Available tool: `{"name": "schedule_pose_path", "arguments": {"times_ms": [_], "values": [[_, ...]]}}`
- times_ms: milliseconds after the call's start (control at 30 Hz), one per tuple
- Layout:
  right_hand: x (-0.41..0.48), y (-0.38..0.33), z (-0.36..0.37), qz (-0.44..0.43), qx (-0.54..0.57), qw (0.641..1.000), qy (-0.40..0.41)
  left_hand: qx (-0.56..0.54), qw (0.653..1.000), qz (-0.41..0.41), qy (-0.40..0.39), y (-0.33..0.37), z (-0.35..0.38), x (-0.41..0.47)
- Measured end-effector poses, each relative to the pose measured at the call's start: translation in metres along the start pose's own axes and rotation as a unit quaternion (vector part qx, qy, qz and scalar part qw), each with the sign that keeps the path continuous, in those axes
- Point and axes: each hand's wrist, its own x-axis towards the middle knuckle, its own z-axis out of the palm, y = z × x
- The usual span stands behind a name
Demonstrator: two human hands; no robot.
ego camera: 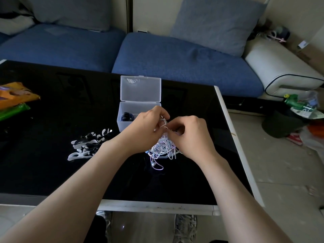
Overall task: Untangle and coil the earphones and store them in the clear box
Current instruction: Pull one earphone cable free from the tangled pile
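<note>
Well to the left of the left hand, an orange packet (15, 95) and a green packet (14, 111) lie on the black table (52, 172); just left of the left forearm lies a pile of flat white and black clips (89, 144); directly beyond the left hand stands the clear box (138, 113), lid (140, 88) raised upright, with a dark coiled item (127, 116) in its left part; the left hand (145, 127) has its fingers curled and pinches a white strand lifted from the earphones (163, 148); the earphones, a white and pale purple tangle, rest on the table below and between both hands; the right hand (191, 134), touching the left, has its fingers curled and pinches the same raised strands; well right of the right hand, past the table's white rim, a heap of bags and packaging (305, 109) lies on the floor.
</note>
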Motion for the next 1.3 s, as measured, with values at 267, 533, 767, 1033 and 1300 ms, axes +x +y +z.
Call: {"name": "schedule_pose_path", "arguments": {"times_ms": [267, 533, 767, 1033, 1300], "values": [[0.003, -0.006, -0.004, 0.054, 0.062, 0.996, 0.021, 0.031, 0.996, 0.014, 0.085, -0.007, 0.002, 0.000], [0.005, -0.012, -0.010, 0.066, 0.160, 0.984, 0.036, -0.062, 0.988, -0.023, 0.143, 0.006, -0.006, 0.003], [-0.002, 0.005, -0.004, 0.085, -0.030, 0.992, -0.091, -0.356, 0.907, -0.105, 0.200, 0.021, -0.011, 0.005], [-0.002, 0.031, -0.005, 0.220, -0.143, 0.953, -0.151, -0.341, 0.907, -0.202, 0.141, 0.012, -0.008, 0.011], [-0.003, 0.001, -0.017, 0.243, -0.148, 0.951, -0.118, -0.304, 0.927, -0.194, 0.099, 0.016, -0.014, 0.009]]}}
